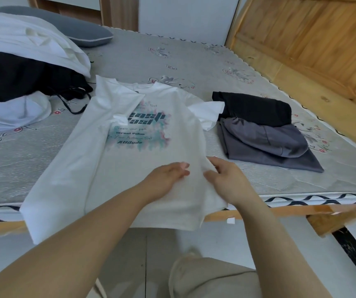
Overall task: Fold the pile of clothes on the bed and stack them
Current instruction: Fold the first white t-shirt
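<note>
Right, step: smooth white t-shirt (116,151) flat at bed (194,61) edge, hem overhanging.
left hand (164,179): fingers straight, pressing cloth.
right hand (226,179): fingers curled, pinching right side.
tip: tension cloth before folding.

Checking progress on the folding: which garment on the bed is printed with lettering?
The white T-shirt under both hands, spread at the bed's near edge. The others are plain.
</note>
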